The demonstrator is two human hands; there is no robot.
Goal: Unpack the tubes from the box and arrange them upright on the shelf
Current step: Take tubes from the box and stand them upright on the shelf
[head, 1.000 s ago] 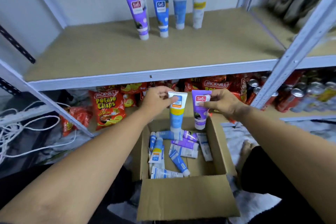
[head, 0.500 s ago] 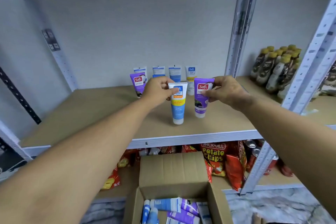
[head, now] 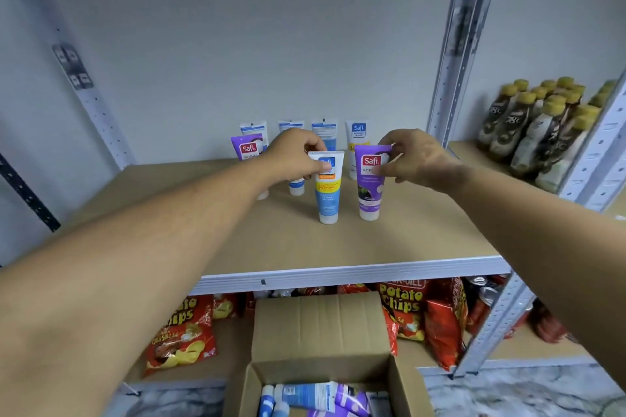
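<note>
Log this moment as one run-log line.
left hand: holds blue tube | right hand: holds purple tube | both upright on shelf | box: tubes remain

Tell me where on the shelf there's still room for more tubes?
The shelf is bare left of the blue tube in the left hand, to its left edge, and all along the front lip. Bare board also lies right of the purple tube in the right hand. It's crowded at the back row of tubes.

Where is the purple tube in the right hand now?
Head view, centre: the purple tube stands cap-down on the shelf, pinched by the right hand, beside the blue-and-yellow tube.
</note>
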